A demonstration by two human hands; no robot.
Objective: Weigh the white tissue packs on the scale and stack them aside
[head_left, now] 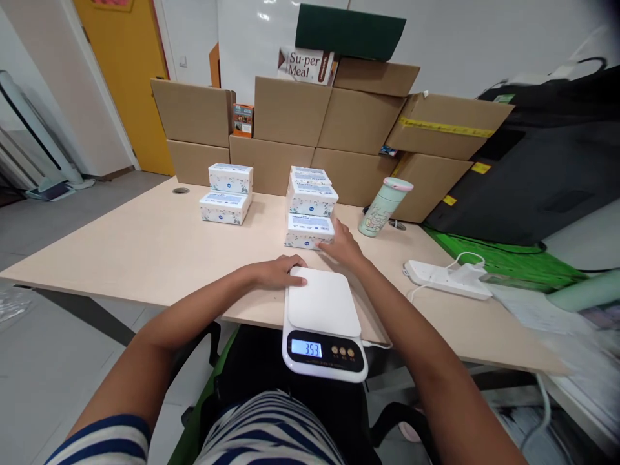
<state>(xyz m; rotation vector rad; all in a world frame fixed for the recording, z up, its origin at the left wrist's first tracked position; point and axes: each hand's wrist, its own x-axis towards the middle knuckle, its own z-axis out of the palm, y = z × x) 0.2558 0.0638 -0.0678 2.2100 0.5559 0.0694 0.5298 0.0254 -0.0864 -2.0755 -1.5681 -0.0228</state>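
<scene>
A white digital kitchen scale (322,303) reads 353 on its lit display and juts out over the table's near edge. My left hand (283,272) is closed on its far left corner, thumb on the weighing plate. Just beyond the scale, my right hand (345,245) grips the right end of a white tissue pack (308,232), thumb against the front face and fingers at the side. Behind that pack stand more tissue packs (312,197) in a row, set higher. To the left, two other tissue packs (223,208) sit one behind the other.
A mint-green tumbler (385,208) with a pink lid rim stands to the right. Near it lies a white power strip (448,278) with plugged-in cables. Cardboard boxes (290,106) form a wall along the back of the table (145,239). A dark case (533,168) stands at the right.
</scene>
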